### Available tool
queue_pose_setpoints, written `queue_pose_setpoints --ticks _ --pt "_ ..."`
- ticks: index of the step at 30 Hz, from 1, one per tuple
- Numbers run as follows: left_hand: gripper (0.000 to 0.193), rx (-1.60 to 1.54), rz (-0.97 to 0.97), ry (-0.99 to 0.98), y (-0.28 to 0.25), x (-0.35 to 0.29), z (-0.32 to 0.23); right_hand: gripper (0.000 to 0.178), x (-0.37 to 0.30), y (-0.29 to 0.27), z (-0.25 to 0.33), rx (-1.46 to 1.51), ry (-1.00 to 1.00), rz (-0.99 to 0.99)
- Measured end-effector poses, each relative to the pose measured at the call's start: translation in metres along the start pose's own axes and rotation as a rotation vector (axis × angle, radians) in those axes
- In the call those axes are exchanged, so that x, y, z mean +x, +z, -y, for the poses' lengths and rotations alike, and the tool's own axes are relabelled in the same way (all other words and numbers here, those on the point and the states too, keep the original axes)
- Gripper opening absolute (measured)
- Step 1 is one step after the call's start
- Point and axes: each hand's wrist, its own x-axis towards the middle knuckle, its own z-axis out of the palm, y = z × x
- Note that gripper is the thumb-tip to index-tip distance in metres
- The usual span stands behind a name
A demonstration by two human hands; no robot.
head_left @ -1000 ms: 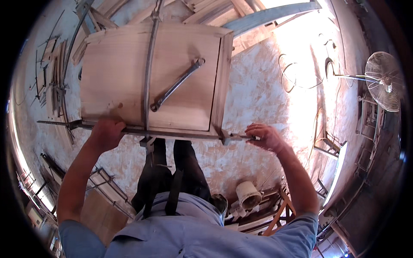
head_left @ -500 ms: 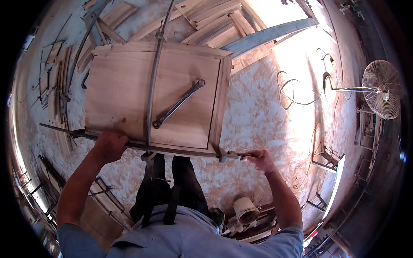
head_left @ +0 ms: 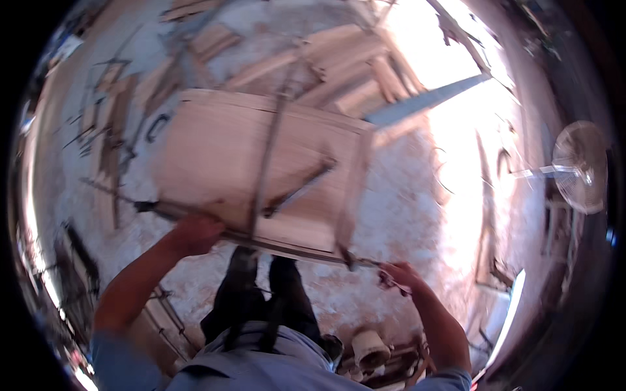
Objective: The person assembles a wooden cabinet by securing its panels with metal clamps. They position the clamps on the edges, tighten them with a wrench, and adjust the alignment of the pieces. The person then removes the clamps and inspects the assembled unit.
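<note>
- Left hand (head_left: 197,234), at 7 to 8 o'clock of the panel (head_left: 208,146): fingers curled over the near clamp (head_left: 297,251) along the panel's edge, the tips lost in blur.
- Right hand (head_left: 399,277), at 4 o'clock of the panel: fingers folded onto the clamp's screw end, their exact grip too blurred to tell.
- The panel lies at 10 o'clock of the view's middle, tilted, with the person's legs (head_left: 285,287) beyond its near edge.
- A cross clamp (head_left: 264,166) runs over the panel, standing between the left hand and the wrench (head_left: 301,188).
- The wrench lies on the panel, one end just beside the cross clamp, the other pointing to 1 or 2 o'clock.
- Farther out: boards (head_left: 345,58) at 1 o'clock, a blue-grey beam (head_left: 430,102) at 2, a fan (head_left: 579,167) at 3, a bucket (head_left: 370,350) at 5.
- Both elbows are bent outward; the left forearm (head_left: 143,274) slants toward 1 to 2 o'clock, the right forearm (head_left: 440,319) toward 11.
</note>
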Motion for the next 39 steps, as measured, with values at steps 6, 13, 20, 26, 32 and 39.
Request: queue_pose_setpoints --ticks 6,13,20,26,32,39 --pt "0.019 -0.021 0.156 -0.026 -0.012 -0.002 -0.002 0.045 0.017 -0.004 -0.027 0.173 0.016 -0.058" --pt "0.033 -0.176 -0.043 -0.213 -0.046 0.005 0.063 0.036 0.008 0.008 -0.037 0.026 -0.147 -0.307" --pt "0.051 0.039 -0.376 -0.957 -0.084 -0.048 0.280 0.039 -0.056 0.071 0.079 -0.654 -0.458 -0.986" --pt "0.052 0.037 0.072 -0.983 -0.060 -0.038 0.308 0.059 -0.007 0.162 0.173 -0.503 -0.468 -0.802" --pt "0.045 -0.236 -0.172 -0.928 -0.072 -0.004 0.331 0.078 0.021 0.209 0.235 -0.635 -0.215 -0.805" --pt "0.034 -0.533 -0.519 -0.920 -0.070 0.026 0.350 0.064 0.036 0.216 0.225 -0.409 -0.239 -0.893"
